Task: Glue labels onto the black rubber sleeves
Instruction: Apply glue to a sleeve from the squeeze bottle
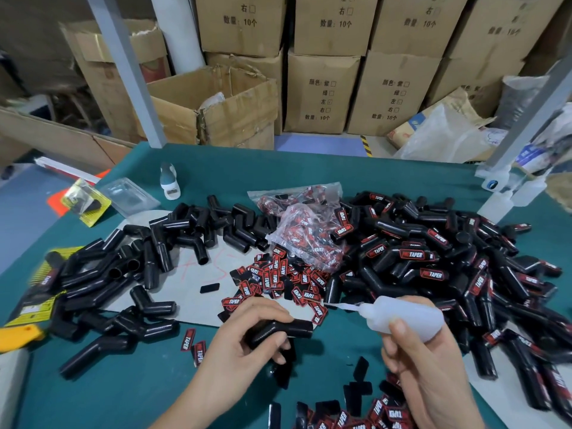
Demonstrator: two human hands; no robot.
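Head view. Clear bag (305, 233): holds red-black labels. Left hand (247, 339): fingers curled round bent black rubber sleeve (286, 328). Right hand (427, 370): grips white glue bottle (408, 317), nozzle just beside sleeve end.

- Unlabelled black sleeves (102, 274) are crowding the table's left side, labelled sleeves (433, 258) are heaping up on the right.
- Loose labels (278, 280) and a clear bag of labels (306, 233) are blocking the middle.
- Bare green table mat (130, 391) is lying open at near left, and another strip (309, 168) is lying open behind the piles.
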